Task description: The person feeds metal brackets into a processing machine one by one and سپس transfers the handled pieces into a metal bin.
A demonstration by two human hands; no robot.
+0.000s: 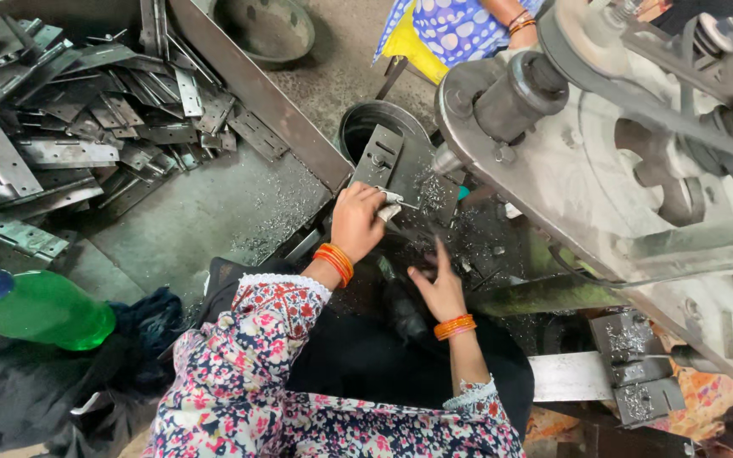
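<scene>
My left hand (356, 219) grips a grey metal hinge plate (400, 165) and holds it flat on the bed of a large press machine (587, 170), close to its round shaft (515, 89). The fingers wear a strip of white cloth. My right hand (439, 284) hovers open just below the bed, palm up, fingers spread, holding nothing. Metal shavings lie scattered around the plate. Both wrists carry orange bangles.
A metal tray (214, 203) at the left holds a heap of hinge plates (86, 110). A green bottle with a blue cap (40, 307) lies on dark cloth. A round black bucket (375, 123) stands behind the plate. Another person in blue dotted cloth (460, 25) sits beyond.
</scene>
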